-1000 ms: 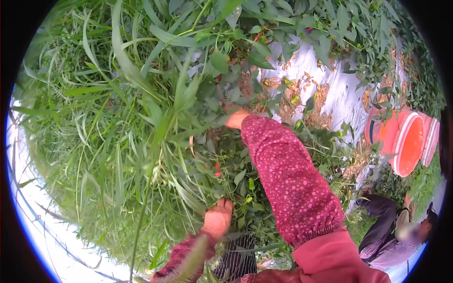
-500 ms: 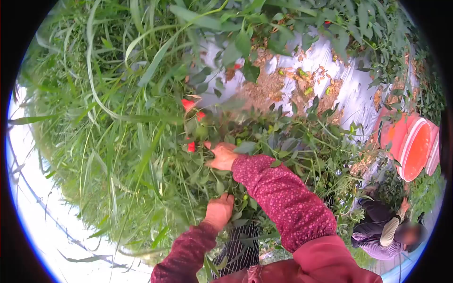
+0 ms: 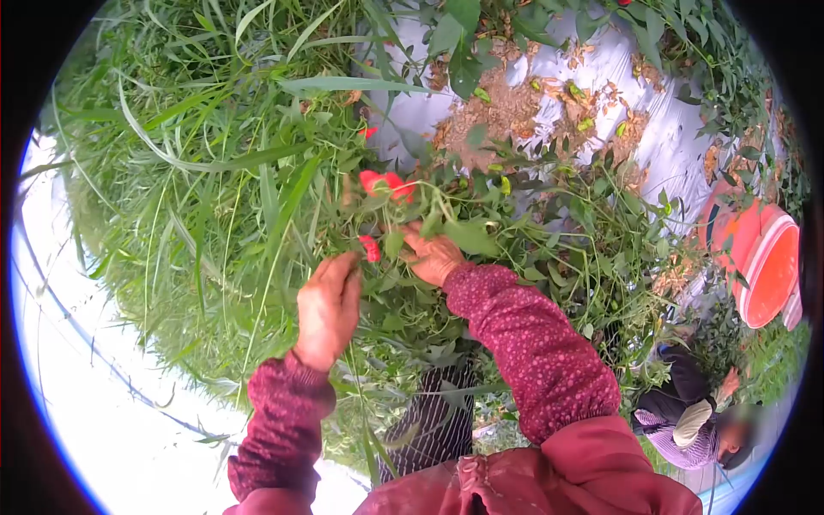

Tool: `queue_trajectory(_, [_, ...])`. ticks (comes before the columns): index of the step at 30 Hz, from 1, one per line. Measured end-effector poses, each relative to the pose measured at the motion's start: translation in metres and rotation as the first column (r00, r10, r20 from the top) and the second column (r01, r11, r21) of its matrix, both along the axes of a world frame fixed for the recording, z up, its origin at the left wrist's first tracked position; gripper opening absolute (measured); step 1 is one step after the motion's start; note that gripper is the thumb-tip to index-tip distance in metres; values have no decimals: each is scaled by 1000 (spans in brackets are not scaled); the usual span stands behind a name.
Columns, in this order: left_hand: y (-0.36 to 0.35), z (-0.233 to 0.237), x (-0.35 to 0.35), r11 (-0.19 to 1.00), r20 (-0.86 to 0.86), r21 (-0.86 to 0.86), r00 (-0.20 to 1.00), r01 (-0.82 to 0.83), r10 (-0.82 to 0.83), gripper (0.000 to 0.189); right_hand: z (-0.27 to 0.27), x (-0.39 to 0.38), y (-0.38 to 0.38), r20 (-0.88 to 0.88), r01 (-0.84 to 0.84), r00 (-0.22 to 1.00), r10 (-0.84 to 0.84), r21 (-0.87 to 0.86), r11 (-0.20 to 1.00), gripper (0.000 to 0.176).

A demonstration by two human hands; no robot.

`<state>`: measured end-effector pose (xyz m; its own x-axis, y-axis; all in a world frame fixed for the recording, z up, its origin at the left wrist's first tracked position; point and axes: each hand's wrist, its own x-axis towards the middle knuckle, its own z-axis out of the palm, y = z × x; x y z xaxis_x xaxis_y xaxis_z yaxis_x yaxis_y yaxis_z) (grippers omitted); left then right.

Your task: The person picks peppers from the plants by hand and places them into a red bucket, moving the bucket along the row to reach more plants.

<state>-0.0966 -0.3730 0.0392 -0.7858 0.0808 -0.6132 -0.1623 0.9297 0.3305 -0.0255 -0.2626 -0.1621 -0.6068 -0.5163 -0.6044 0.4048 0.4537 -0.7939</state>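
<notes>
Red peppers (image 3: 388, 185) hang among green leaves in front of me, and a smaller red pepper (image 3: 370, 248) sits lower, between my hands. My left hand (image 3: 326, 309) is raised just left of that lower pepper, its fingers stretched out and the fingertips close to it. On the other side, my right hand (image 3: 433, 256) reaches into the pepper plant (image 3: 472, 236) with fingers curled round a stem. Leaves cover part of its fingertips.
Tall grass (image 3: 197, 189) fills the left side. Pale plastic sheeting (image 3: 665, 163) with soil and dry leaves lies beyond the plants. A red bucket (image 3: 764, 270) lies tilted at the right. Another person (image 3: 687, 412) crouches at the lower right.
My left hand has moved up and left from low in the plant to beside the lower red pepper. My right hand has shifted slightly right and up; the peppers sit farther right in view.
</notes>
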Motion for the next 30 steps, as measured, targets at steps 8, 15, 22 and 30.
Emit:
queue_trajectory(8, [3, -57, 9, 986, 85, -104, 986, -132, 141, 40, 3, 17, 8, -197, 144, 966, -164, -113, 983, 53])
queue_trajectory(15, [19, -42, 39, 1000, -18, 16, 1000, 7, -6, 43, -10, 33, -10, 953, 966, 159, -258, -95, 242, 41])
queue_trajectory(22, [21, 2, 47, 969, 209, 81, 954, -235, 214, 24, -47, 47, -32, 488, 707, 700, -521, -579, 406, 41])
queue_trajectory(30, [16, 1, -24, 747, 55, 234, 775, -623, 629, 20, 12, 11, 12, -432, 62, 901, -42, 31, 998, 43])
